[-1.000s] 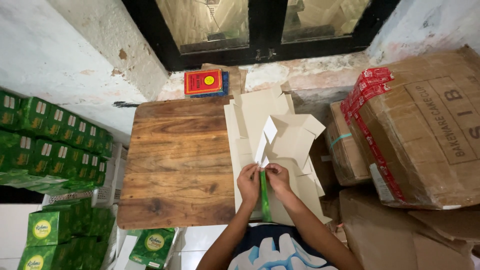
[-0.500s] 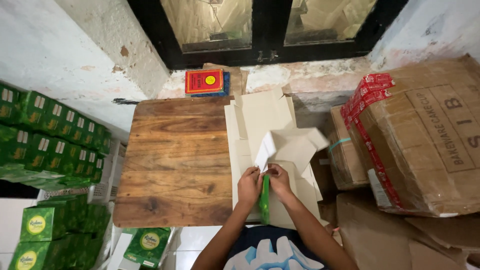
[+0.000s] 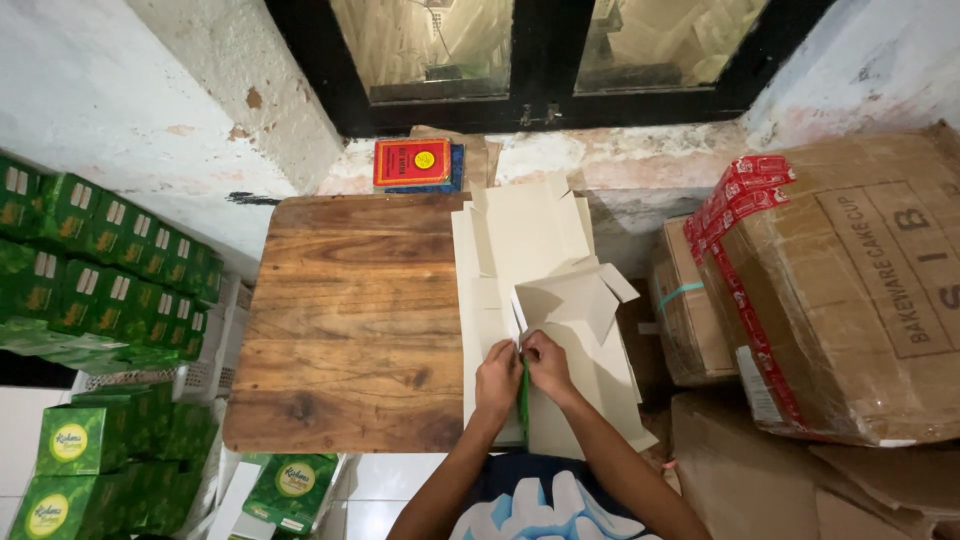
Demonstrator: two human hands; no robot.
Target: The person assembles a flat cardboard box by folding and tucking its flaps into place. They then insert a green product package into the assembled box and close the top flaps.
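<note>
Both hands met over a flat cardboard box blank (image 3: 560,300) at the near right edge of the wooden bench (image 3: 350,320): the left hand (image 3: 497,378) and the right hand (image 3: 547,362) were pressed close together, fingertips pinching a green-faced panel (image 3: 523,395) that stood on edge between them, though the grip itself was too small in the head view to read surely. Its grey flaps rose just beyond the knuckles, atop a loose stack of pale blanks (image 3: 520,225) that overhung the bench. Uneven finger pressure could crease the fold crooked, and the unsupported stack might slide off toward the brown cartons (image 3: 850,290).
</note>
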